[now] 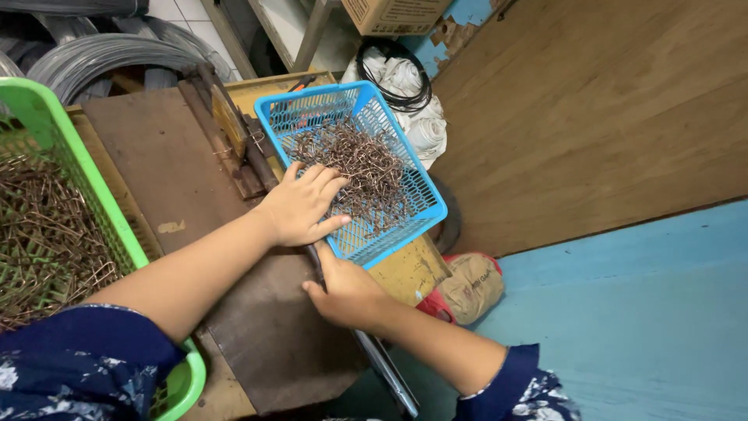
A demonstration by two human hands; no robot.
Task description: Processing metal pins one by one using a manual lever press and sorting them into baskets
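We're looking down at the workbench (pixel 179 179), and our left hand (pixel 300 206) lies flat, fingers spread, on the near-left rim of the blue mesh basket (pixel 425 199), fingertips touching the tangle of bent copper-coloured wire pieces (pixel 362 168) heaped inside. That hand isn't clamped on anything; it presses down, open. Our right hand (pixel 347 292) sits just near of the basket, curled closed around a dark metal bar (pixel 382 362) that runs along the bench edge towards us.

The basket sits at the far right of the bench, tilted a little, one corner overhanging the edge. We'd judge the plastic mesh as light and slightly flexible, while the wire heap gives it real weight. The pieces look stiff, springy and hooked into each other, so they'll likely lift in clumps rather than singly, and the cut ends could prick. The solid rim looks the safest place to hold the basket; for the wire, a loose pinch on top of the pile.

On our left, a green basket (pixel 86 179) holds more of the same wire pieces. Coils of grey wire (pixel 101 54) lie at the far left.
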